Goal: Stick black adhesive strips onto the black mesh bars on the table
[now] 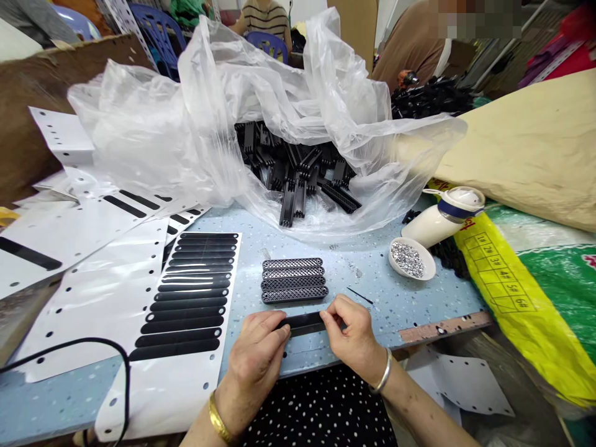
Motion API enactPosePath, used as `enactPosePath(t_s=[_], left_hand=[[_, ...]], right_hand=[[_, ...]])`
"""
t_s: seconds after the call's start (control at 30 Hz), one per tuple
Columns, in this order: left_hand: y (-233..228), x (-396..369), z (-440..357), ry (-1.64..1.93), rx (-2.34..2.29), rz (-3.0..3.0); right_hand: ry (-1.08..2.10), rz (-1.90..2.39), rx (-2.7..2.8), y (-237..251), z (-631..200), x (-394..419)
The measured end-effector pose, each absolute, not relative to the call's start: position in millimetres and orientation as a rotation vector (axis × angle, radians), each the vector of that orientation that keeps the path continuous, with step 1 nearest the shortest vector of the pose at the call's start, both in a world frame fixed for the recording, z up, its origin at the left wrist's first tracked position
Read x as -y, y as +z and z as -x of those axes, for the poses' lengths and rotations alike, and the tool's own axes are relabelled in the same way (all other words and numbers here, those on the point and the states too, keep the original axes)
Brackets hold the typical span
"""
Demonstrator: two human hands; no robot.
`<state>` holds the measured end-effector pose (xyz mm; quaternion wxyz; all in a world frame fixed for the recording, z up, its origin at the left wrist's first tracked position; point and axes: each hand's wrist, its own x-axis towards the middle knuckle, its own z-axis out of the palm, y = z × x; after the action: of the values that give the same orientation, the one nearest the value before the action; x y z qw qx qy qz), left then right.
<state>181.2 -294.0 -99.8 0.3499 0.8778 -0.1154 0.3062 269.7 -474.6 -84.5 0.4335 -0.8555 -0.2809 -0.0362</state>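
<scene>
Blue speckled table (400, 298) carries the work. Left hand (258, 347) and right hand (351, 335) pinch opposite ends of a black strip (305, 323) at lower centre, holding it level; four finished strips (294, 280) lie stacked just above.

- Strip (305, 323): black, smooth, slightly glossy.
- Bag (195, 124): thin clear plastic, crinkled and shiny.
- Sheet (186, 310): white glossy paper with shiny black stickers.
- Table (395, 298): pale blue, speckled, matt.
</scene>
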Motion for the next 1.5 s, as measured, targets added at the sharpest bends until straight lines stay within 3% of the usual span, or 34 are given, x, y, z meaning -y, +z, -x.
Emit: enactPosePath(t_s=[0.33,0.67,0.8,1.2,1.33,1.5], left_hand=[[-102,293,-182,0.788,0.312,-2.274],[-99,294,-181,0.789,0.318,-2.257],[-93,293,-182,0.787,0.333,-2.270],[-97,287,-172,0.770,0.308,-2.333],[-82,272,-152,0.805,0.252,-2.395],[-67,236,-115,0.921,0.045,-2.449]], right_hand=[[-0.117,2.157,0.687,-91,-269,476],[0.166,1.984,0.294,-95,-281,494],[0.281,1.917,0.408,-91,-278,489],[-0.097,2.098,0.764,-101,-271,472],[-0.197,2.123,0.764,-102,-279,497],[-0.479,2.462,0.833,-128,-321,552]])
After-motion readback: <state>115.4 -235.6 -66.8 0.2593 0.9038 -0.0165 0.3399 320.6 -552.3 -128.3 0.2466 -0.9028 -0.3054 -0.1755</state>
